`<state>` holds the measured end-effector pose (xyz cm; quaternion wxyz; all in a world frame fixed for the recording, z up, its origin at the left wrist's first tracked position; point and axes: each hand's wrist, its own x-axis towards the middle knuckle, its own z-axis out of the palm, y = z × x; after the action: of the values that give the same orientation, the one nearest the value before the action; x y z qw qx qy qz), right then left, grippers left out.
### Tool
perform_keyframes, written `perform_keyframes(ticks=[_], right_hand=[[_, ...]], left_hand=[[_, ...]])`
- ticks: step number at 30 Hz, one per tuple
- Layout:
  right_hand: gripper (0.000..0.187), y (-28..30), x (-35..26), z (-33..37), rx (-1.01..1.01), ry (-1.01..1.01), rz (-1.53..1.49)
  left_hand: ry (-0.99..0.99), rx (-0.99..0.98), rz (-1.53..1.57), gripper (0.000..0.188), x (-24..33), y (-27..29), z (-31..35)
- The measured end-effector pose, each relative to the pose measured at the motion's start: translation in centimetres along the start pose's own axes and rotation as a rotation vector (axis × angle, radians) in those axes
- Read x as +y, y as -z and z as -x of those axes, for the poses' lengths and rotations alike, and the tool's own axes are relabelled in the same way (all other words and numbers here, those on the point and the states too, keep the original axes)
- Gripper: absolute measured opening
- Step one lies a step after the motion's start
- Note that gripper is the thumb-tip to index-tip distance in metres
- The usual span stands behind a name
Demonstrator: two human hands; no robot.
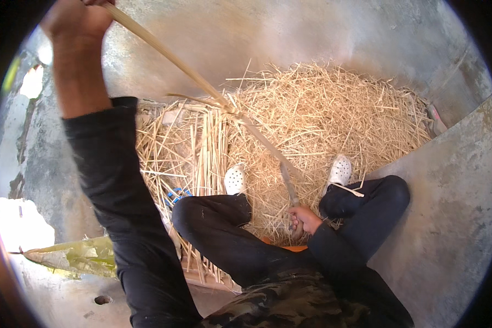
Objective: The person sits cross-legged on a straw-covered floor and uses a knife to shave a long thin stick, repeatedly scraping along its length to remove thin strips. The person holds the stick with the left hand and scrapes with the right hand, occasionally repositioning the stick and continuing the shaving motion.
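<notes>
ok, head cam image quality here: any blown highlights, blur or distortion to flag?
Head view: strong fisheye, black vignette around the rim and the concrete floor edges bowed. Highlights clip at the left rim in white patches. The left hand, raised on the bamboo strip, sits at the top edge, partly cropped and soft. The right hand on the knife and the shavings pile are evenly lit and fairly sharp.
</notes>
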<state>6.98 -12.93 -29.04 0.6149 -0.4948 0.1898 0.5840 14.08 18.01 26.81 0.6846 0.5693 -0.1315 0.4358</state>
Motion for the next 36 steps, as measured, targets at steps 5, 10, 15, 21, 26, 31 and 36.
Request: perform_keyframes(ticks=[5,10,15,21,26,31,36], right_hand=[[0.011,-1.2,1.2,8.1,-0.083,-0.033,-0.212],[0.013,-2.8,0.4,18.5,0.033,0.087,-0.074],[0.014,-3.1,-1.0,20.7,0.072,0.296,0.197],[0.014,-1.7,-4.2,19.6,0.000,0.210,0.402],[0.013,1.6,-2.3,17.9,0.067,0.003,0.364],[0.017,-0.3,-1.7,20.4,0.246,0.239,0.368],[0.024,-6.5,-5.4,22.0,0.385,0.767,0.558]], left_hand=[[0.118,-0.244,0.002,0.041,-0.5,6.5,-0.7],[0.004,-0.199,0.007,0.039,-1.1,5.5,0.0],[-0.212,-0.010,-0.138,0.031,1.9,5.4,-2.0],[-0.182,-0.032,-0.214,0.025,3.3,6.2,-4.7],[-0.312,0.188,-0.300,0.036,-1.7,4.6,-1.8],[-0.196,0.272,-0.416,0.047,-6.3,2.2,0.8],[0.021,0.174,-0.404,0.050,-13.4,0.7,5.0]])
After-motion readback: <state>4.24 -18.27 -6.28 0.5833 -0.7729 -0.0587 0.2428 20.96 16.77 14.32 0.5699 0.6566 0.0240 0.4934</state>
